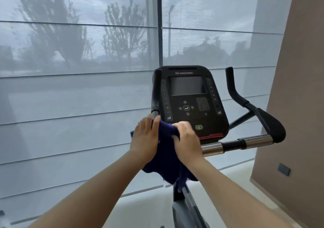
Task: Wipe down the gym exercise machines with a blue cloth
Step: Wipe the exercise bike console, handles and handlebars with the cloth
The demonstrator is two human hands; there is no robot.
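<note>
Both on blue cloth [164,150] at lower-left corner of console [191,96]: left hand [144,137] laid flat, pressing it; right hand [185,138] bunching it in curled fingers. Suggest flattening the cloth, light pressure over keypad [202,103], then handlebar [235,142]. Console reads STAR TRAC; left scale 12, 15, 18, 21.
</note>
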